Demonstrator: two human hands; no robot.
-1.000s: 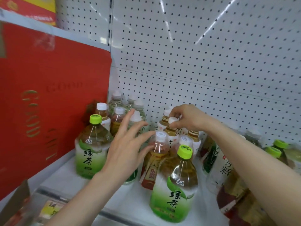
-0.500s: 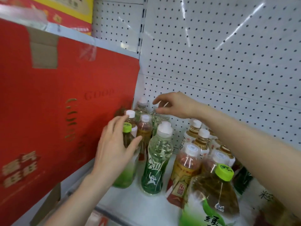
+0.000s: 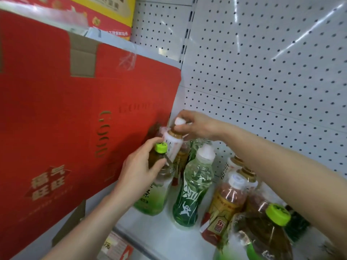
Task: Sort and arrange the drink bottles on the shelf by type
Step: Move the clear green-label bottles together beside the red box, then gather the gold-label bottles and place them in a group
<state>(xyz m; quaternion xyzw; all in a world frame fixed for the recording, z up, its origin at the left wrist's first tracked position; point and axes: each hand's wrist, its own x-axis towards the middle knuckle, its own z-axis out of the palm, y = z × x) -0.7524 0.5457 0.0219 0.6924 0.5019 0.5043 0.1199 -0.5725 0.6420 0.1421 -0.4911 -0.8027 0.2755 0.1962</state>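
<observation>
My left hand (image 3: 139,169) grips the shoulder of a green-tea bottle (image 3: 155,192) with a lime cap, standing next to the red carton. My right hand (image 3: 197,124) pinches the neck of a white-capped, white-labelled tea bottle (image 3: 173,143), lifted and tilted above the back row. A green-labelled bottle (image 3: 193,186) with a white cap stands just right of my left hand. A red-and-yellow labelled tea bottle (image 3: 225,203) and a second lime-capped green-tea bottle (image 3: 266,233) stand at the front right.
A large red carton (image 3: 65,128) walls off the left side of the white shelf (image 3: 155,233). White pegboard (image 3: 262,72) forms the back. More white-capped bottles (image 3: 232,166) crowd behind my right forearm. A price tag (image 3: 114,246) sits on the shelf's front edge.
My right hand has taken hold of a white-capped bottle at the back and raised it, tilted. My left hand stays on the lime-capped bottle, fingers wrapped further round it.
</observation>
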